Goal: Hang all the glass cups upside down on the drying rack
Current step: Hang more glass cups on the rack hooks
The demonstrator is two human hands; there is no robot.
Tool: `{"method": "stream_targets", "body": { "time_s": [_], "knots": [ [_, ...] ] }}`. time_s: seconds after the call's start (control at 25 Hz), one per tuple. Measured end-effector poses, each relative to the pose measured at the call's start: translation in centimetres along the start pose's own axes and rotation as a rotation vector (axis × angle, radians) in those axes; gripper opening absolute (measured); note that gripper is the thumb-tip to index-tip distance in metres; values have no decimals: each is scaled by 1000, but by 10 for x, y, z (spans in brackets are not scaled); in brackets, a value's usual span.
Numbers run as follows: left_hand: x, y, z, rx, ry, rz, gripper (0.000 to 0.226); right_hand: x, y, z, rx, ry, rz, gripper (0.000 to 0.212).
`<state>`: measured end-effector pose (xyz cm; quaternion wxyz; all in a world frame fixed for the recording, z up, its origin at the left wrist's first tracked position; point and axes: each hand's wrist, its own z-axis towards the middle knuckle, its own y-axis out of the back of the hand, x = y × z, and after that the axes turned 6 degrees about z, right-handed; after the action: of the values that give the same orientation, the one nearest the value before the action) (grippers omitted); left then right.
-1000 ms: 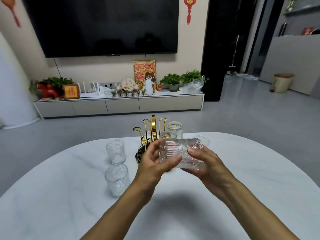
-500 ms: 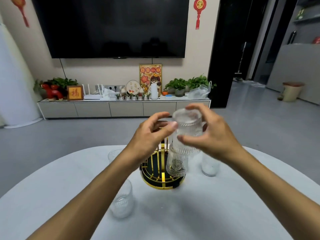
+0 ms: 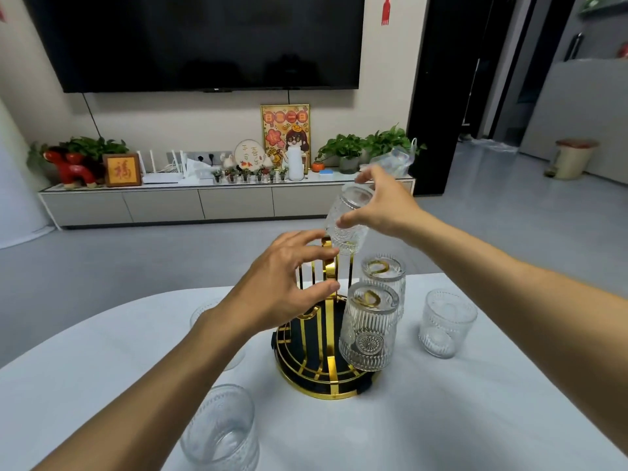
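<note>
White worktop [image 3: 441, 419] fills the lower frame, with a TV cabinet [image 3: 190, 205] and a dark television [image 3: 204, 39] across the room behind it. At centre I see the gold drying rack [image 3: 319, 368] with two glass cups already hanging upside down on its right side: the near one [image 3: 368, 328] and the far one [image 3: 384, 271]. My right hand [image 3: 384, 205] has its grip closed around a third cup [image 3: 348, 219], tilted mouth-down just above the rack's top. My left hand [image 3: 282, 287] hovers beside the rack's posts, grip released, fingers spread. Upright cups stand at lower centre [image 3: 221, 433] and right of the rack [image 3: 447, 321]; another is partly hidden behind my left forearm.
</note>
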<state>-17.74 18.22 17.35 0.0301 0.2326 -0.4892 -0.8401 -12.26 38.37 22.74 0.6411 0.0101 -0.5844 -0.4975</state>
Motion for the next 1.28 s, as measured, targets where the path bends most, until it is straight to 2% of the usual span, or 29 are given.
{"method": "stream_targets", "body": {
  "time_s": [0.12,0.32,0.52,0.68,0.72,0.8,0.88,0.92,1.0,1.12,1.2,1.28],
  "knots": [
    [2,2,4,-20,30,-74,40,-12,-20,2,84,-28,-100,79],
    [1,4,4,-7,35,-83,37,-30,-39,4,164,-109,-229,84],
    [-3,2,3,-43,78,-119,36,-37,-49,3,240,-170,-258,84],
    [-11,3,0,-11,121,-115,39,-36,-40,1,333,-199,-257,88],
    [-15,6,0,1,138,-93,40,-36,-28,-3,318,-201,-200,86],
    [-26,7,-6,-5,142,10,43,-45,6,-23,165,-161,-80,73],
    [-49,-4,-26,-116,136,7,46,-74,42,-56,-56,-138,-83,56],
    [-64,-12,-41,-183,144,-57,49,-93,55,-74,-125,-168,-134,55],
    [-92,-31,-71,-257,179,-193,56,-127,66,-109,-66,-259,-239,71],
    [-104,-55,-94,-229,229,-255,61,-156,49,-124,122,-335,-230,101],
    [-99,-58,-101,-237,233,-233,62,-161,31,-121,193,-341,-251,102],
    [-96,-54,-105,-235,217,-202,61,-165,23,-119,168,-366,-315,94]
  ]
}}
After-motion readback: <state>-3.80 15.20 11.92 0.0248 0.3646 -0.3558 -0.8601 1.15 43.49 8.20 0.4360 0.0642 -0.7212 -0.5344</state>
